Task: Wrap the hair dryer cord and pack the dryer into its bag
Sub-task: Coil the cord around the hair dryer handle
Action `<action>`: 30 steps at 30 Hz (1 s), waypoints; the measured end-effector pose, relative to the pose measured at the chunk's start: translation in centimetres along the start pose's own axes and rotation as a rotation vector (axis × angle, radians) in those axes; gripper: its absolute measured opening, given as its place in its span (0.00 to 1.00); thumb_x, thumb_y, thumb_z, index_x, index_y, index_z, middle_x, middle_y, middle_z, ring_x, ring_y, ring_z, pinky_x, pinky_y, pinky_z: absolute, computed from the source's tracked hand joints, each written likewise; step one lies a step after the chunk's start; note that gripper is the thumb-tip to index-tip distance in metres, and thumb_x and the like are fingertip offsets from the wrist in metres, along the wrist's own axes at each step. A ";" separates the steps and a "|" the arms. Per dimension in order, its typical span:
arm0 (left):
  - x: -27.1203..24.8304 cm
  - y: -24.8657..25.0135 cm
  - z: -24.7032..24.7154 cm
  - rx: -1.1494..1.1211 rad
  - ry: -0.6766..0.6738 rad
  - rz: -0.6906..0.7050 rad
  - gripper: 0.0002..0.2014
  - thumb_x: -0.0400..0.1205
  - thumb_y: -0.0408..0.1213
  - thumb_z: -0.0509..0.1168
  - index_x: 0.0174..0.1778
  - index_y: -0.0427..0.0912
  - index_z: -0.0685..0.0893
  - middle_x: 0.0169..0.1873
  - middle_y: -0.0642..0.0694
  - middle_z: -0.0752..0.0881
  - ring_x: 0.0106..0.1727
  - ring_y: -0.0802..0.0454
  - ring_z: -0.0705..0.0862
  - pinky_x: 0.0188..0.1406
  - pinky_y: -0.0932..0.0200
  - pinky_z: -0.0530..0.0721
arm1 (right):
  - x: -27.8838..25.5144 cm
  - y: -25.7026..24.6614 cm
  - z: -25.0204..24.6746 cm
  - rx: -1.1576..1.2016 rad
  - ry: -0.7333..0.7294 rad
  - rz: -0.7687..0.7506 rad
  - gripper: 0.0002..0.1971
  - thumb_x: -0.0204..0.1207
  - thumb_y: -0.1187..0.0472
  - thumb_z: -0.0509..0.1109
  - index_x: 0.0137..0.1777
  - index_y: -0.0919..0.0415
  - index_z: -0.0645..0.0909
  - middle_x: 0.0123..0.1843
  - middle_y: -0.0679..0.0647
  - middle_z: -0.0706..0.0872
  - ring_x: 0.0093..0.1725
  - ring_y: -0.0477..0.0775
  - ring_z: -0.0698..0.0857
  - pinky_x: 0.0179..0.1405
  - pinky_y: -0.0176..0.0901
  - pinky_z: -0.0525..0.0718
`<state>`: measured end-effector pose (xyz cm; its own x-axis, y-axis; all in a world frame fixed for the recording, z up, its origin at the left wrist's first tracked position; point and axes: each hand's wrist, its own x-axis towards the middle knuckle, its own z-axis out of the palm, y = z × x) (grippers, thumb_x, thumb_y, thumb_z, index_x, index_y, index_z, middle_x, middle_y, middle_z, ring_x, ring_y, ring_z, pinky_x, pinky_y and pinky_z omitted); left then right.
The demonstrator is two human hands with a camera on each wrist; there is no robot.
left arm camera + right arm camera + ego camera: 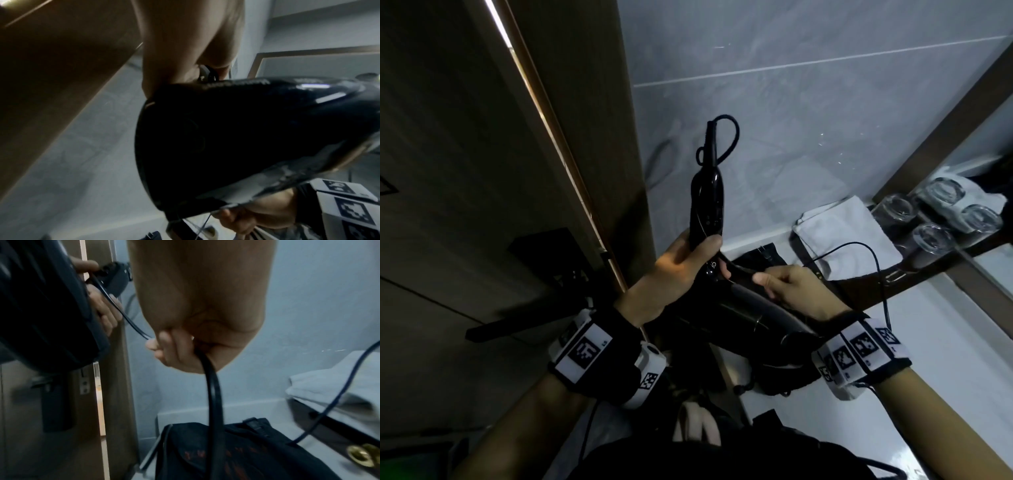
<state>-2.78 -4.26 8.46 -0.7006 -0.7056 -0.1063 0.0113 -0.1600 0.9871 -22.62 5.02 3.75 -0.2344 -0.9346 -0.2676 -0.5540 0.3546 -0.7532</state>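
Above the counter, the left hand [674, 263] grips the hair dryer [707, 205] handle-up, steadying it, so the right hand [791, 287], pinching the cord [213, 394], can wind it; bag [236, 451] waits below

Left hand [674, 263] raised, fingers curled round dryer [707, 205] handle; right hand [791, 286] just beside it, pinching cord [213, 402].

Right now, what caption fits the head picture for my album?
Left hand holds the glossy black hair dryer upright; right hand pinches its thin black cord.
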 end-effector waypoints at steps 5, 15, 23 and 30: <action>0.0 -0.3 -1.3 0.473 -0.134 0.144 0.19 0.79 0.44 0.65 0.56 0.33 0.72 0.36 0.36 0.84 0.40 0.43 0.86 0.48 0.51 0.82 | 1.0 0.8 -1.8 0.355 0.149 0.176 0.23 0.81 0.50 0.64 0.24 0.58 0.69 0.16 0.45 0.67 0.13 0.41 0.64 0.12 0.29 0.60; 0.0 -2.4 -0.4 1.785 -0.388 0.475 0.18 0.72 0.50 0.51 0.39 0.40 0.78 0.30 0.48 0.82 0.32 0.49 0.82 0.40 0.58 0.80 | 0.1 -4.7 -6.0 0.373 0.056 0.006 0.17 0.78 0.54 0.68 0.29 0.59 0.84 0.19 0.47 0.65 0.17 0.44 0.60 0.16 0.30 0.57; 1.2 -3.6 -0.3 1.830 -0.225 0.480 0.17 0.63 0.54 0.68 0.35 0.42 0.82 0.25 0.51 0.83 0.26 0.53 0.83 0.32 0.63 0.79 | -3.1 -8.9 -3.9 0.092 -0.046 -0.261 0.16 0.80 0.58 0.68 0.30 0.60 0.83 0.16 0.44 0.69 0.18 0.40 0.66 0.20 0.24 0.62; 2.4 -2.9 -1.0 1.223 -0.132 0.054 0.20 0.78 0.52 0.65 0.53 0.42 0.67 0.38 0.47 0.80 0.42 0.44 0.82 0.35 0.57 0.69 | -4.3 -5.0 -0.7 0.331 -0.219 -0.212 0.15 0.80 0.56 0.61 0.38 0.67 0.77 0.21 0.43 0.67 0.22 0.41 0.65 0.22 0.28 0.65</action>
<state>-3.80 -6.15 5.18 -0.7876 -0.6046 -0.1189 -0.5833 0.6695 0.4599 -19.42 7.26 9.07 0.0506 -0.9822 -0.1808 -0.2780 0.1600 -0.9471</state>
